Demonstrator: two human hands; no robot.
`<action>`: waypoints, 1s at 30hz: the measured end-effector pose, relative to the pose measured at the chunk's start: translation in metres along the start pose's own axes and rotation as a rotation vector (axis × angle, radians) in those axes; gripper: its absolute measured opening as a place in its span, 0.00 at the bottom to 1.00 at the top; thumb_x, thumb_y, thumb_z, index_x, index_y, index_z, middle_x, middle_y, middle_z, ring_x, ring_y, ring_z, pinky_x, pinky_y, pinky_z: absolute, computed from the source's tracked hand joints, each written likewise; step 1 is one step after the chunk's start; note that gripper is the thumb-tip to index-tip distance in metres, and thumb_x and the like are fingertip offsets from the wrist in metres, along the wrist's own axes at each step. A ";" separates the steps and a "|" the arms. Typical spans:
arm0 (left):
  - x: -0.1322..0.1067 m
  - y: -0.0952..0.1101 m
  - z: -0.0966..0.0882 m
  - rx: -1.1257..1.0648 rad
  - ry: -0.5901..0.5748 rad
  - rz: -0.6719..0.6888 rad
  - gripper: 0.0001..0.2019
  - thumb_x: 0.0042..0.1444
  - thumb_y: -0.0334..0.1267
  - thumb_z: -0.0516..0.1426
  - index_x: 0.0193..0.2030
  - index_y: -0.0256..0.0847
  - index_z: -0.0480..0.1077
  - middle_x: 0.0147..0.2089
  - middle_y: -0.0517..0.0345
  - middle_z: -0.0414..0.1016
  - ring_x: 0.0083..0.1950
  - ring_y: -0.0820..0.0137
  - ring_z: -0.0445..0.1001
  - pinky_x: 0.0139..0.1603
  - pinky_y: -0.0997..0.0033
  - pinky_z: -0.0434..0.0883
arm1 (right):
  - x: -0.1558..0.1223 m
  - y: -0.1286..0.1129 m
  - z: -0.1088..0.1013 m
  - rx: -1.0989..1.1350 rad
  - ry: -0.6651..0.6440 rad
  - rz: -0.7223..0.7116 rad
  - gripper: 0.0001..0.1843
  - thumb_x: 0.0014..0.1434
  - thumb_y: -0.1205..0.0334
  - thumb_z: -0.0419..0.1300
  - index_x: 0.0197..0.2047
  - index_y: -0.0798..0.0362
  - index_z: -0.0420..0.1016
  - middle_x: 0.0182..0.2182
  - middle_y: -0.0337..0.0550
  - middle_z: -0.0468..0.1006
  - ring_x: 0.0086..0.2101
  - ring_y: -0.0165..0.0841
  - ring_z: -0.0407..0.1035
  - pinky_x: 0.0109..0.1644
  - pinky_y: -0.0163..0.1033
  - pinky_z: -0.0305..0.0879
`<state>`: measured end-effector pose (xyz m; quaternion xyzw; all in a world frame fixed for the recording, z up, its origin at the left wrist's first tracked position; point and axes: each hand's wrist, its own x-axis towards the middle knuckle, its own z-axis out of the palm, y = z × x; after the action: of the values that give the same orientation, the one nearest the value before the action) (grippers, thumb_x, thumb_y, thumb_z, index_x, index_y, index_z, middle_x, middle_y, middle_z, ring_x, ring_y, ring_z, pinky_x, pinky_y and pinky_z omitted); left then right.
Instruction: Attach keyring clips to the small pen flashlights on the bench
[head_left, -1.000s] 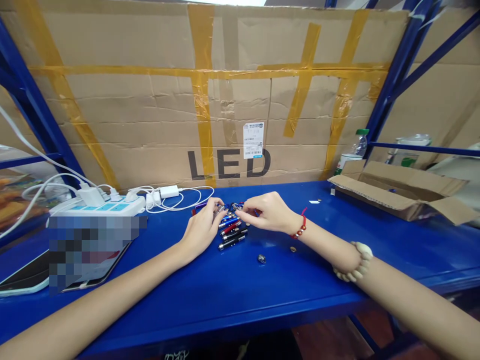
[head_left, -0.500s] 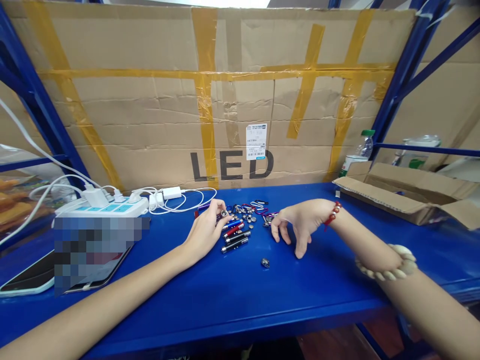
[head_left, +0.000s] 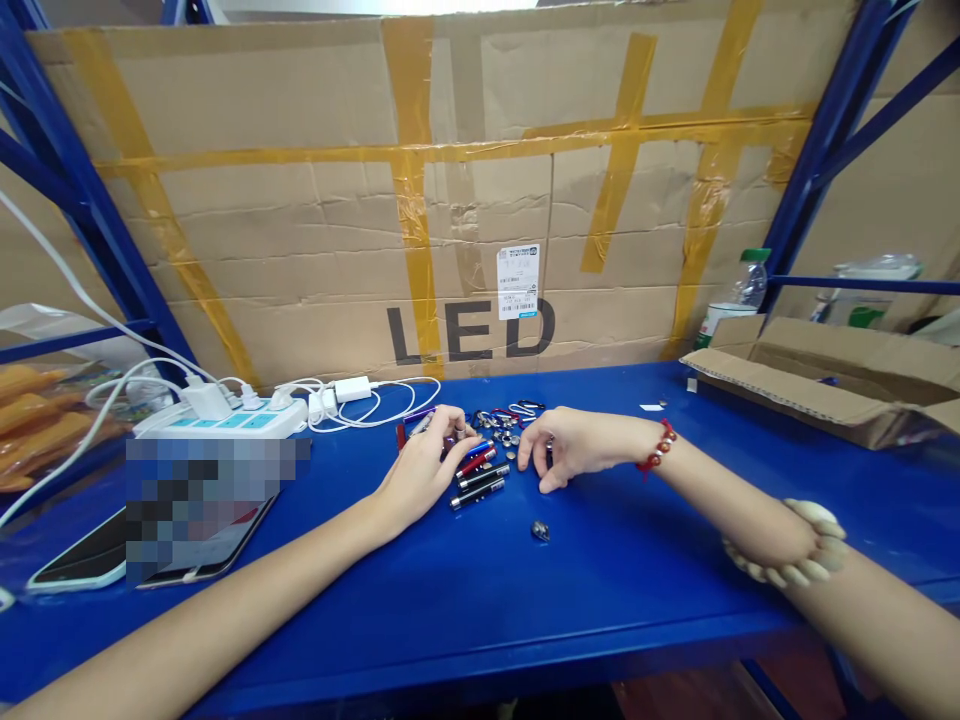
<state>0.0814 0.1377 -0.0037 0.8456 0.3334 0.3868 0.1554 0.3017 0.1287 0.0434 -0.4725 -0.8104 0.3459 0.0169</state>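
Observation:
My left hand [head_left: 427,470] is closed around a small metal tube [head_left: 450,440], mostly hidden by the fingers. Beside it lie several slim pen-like metal tubes, among them a red one [head_left: 477,463] and a black one [head_left: 480,494]. My right hand [head_left: 574,445] reaches down with curled fingers apart, at the right edge of a pile of small round metal parts [head_left: 507,440] and carabiner clips [head_left: 531,405]. What its fingertips touch is partly hidden. A small dark metal piece [head_left: 540,531] lies alone nearer the front edge.
At left a white power strip [head_left: 225,423] with plugs and cables stands behind two phones, one with a pale edge [head_left: 79,550]. An open cardboard box [head_left: 817,385] and a bottle [head_left: 739,295] are at right. A large taped carton [head_left: 322,250] forms the back.
My right hand has moved left and lower toward the small parts, its fingers drawing in. My left hand has turned slightly, so the tube's open end no longer faces me. The view has shifted slightly.

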 end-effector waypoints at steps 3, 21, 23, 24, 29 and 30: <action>0.000 0.000 0.000 0.013 0.014 0.034 0.05 0.60 0.39 0.48 0.41 0.42 0.57 0.40 0.56 0.73 0.43 0.70 0.73 0.45 0.67 0.69 | -0.001 -0.002 0.000 -0.046 0.034 -0.029 0.16 0.44 0.66 0.65 0.39 0.58 0.72 0.25 0.38 0.75 0.23 0.26 0.66 0.27 0.30 0.63; -0.004 0.004 0.003 -0.021 0.086 0.271 0.08 0.60 0.30 0.47 0.44 0.41 0.51 0.47 0.48 0.72 0.50 0.69 0.72 0.47 0.66 0.72 | 0.024 0.002 0.026 -0.222 0.535 -0.308 0.07 0.48 0.76 0.57 0.32 0.59 0.73 0.26 0.42 0.76 0.27 0.28 0.70 0.34 0.32 0.66; -0.004 0.003 0.002 -0.014 0.076 0.273 0.07 0.60 0.30 0.47 0.44 0.41 0.52 0.47 0.49 0.72 0.50 0.69 0.72 0.47 0.67 0.72 | 0.025 0.001 0.027 -0.272 0.563 -0.297 0.08 0.49 0.76 0.57 0.33 0.59 0.74 0.24 0.42 0.76 0.26 0.28 0.69 0.33 0.32 0.65; -0.004 0.003 0.002 0.001 0.077 0.273 0.07 0.60 0.31 0.47 0.44 0.41 0.53 0.47 0.49 0.72 0.50 0.69 0.72 0.47 0.67 0.72 | 0.025 0.001 0.028 -0.289 0.573 -0.289 0.09 0.49 0.75 0.56 0.34 0.59 0.74 0.24 0.42 0.76 0.26 0.28 0.69 0.33 0.32 0.64; -0.003 0.003 -0.001 0.167 0.107 0.245 0.08 0.61 0.33 0.46 0.46 0.41 0.59 0.45 0.54 0.72 0.47 0.69 0.72 0.48 0.66 0.69 | 0.026 0.000 0.030 -0.311 0.579 -0.255 0.13 0.47 0.77 0.57 0.36 0.57 0.74 0.26 0.41 0.76 0.27 0.28 0.69 0.33 0.31 0.63; -0.002 0.003 -0.002 0.210 0.108 0.240 0.08 0.61 0.33 0.46 0.46 0.41 0.60 0.45 0.54 0.72 0.47 0.69 0.71 0.48 0.65 0.68 | 0.026 0.000 0.030 -0.315 0.583 -0.245 0.13 0.48 0.76 0.57 0.37 0.57 0.74 0.26 0.40 0.76 0.27 0.28 0.69 0.33 0.31 0.63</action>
<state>0.0805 0.1336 -0.0023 0.8688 0.2766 0.4107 0.0009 0.2764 0.1328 0.0132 -0.4474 -0.8657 0.0627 0.2157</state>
